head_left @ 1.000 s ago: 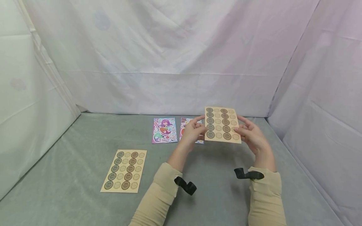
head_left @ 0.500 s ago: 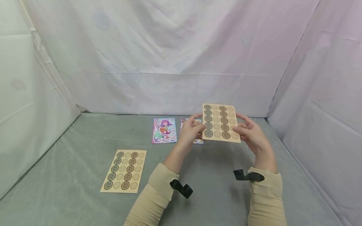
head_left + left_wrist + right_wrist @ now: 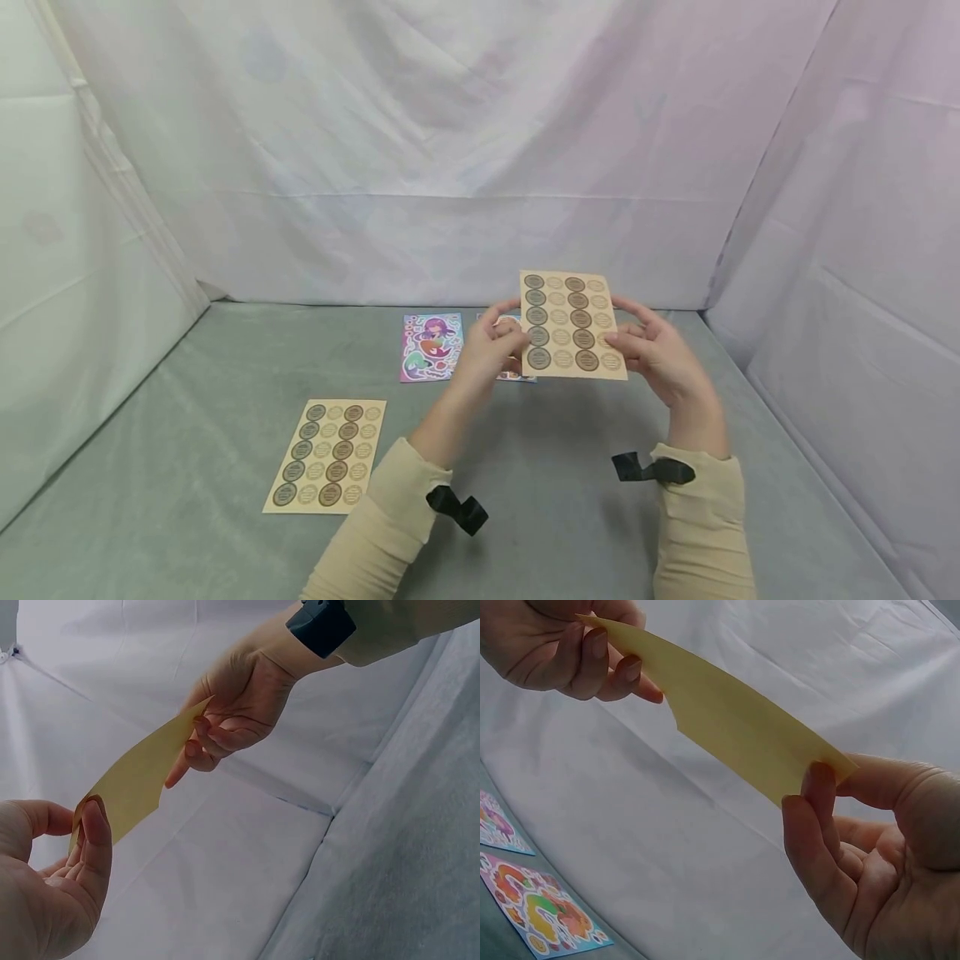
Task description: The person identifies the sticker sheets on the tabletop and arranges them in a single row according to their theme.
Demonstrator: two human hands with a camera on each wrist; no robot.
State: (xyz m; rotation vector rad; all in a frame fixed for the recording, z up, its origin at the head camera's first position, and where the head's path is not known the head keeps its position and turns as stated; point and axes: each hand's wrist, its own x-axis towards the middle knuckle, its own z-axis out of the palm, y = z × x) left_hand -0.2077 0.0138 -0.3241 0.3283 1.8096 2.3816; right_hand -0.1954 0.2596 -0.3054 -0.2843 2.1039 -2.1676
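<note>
Both hands hold up a tan sticker sheet (image 3: 573,325) printed with rows of round seals, dark and pale columns alternating. My left hand (image 3: 483,354) pinches its left edge between thumb and fingers. On the opposite edge, the right hand (image 3: 663,358) grips it the same way. The wrist views show the sheet's plain yellowish back (image 3: 727,712), slightly bowed between the hands and raised off the table. A matching tan sticker sheet (image 3: 326,454) lies flat at the left front, its lower right corner close to the left sleeve.
Toward the back of the grey table (image 3: 225,358) lies a colourful mermaid sticker sheet (image 3: 432,346). To its right is a second colourful sticker sheet (image 3: 544,907), partly hidden by the left hand in the head view. White cloth walls (image 3: 360,242) enclose the back and sides.
Both hands have shifted the held sticker sheet to the left and slightly upward, the left forearm swinging left too. The grip is unchanged, and the sheets on the table stay put.
</note>
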